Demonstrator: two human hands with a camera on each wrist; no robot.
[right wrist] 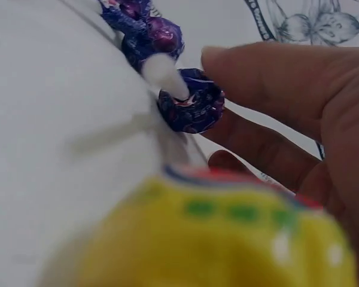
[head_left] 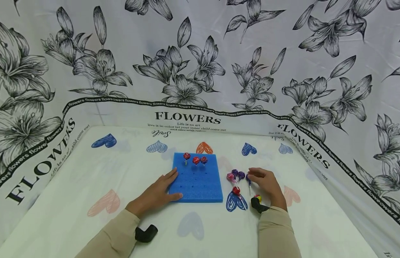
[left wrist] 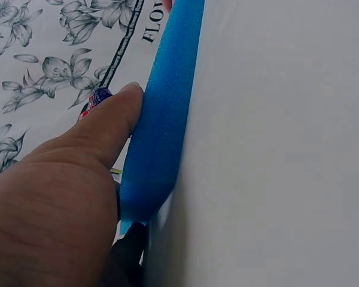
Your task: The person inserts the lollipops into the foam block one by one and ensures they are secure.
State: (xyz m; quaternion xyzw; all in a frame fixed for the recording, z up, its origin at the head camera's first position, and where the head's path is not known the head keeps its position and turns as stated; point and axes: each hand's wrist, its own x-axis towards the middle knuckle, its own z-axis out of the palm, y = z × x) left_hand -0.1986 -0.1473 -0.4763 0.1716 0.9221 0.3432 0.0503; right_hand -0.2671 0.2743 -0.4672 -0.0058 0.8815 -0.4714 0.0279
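Observation:
My left hand (head_left: 156,191) rests at the left edge of a blue foam block (head_left: 196,186), fingers stretched along its side and the thumb on its near left corner. Three wrapped lollipops stand upright by their sticks toward the block's far side: a red one (head_left: 186,156), a second red one (head_left: 196,160) and a purple one (head_left: 204,160). To the right of the block, my right hand (head_left: 266,181) pinches a dark purple lollipop (right wrist: 191,110) by its wrapped head, its white stick pointing back toward me.
Beside the right hand lie more lollipops: a pink one (head_left: 230,177), purple ones (head_left: 241,175) and a red one (head_left: 236,191). A yellow-wrapped lollipop (head_left: 258,197) lies close under the right wrist. The white cloth (head_left: 129,168) carries printed hearts; a flowered curtain (head_left: 200,86) hangs behind.

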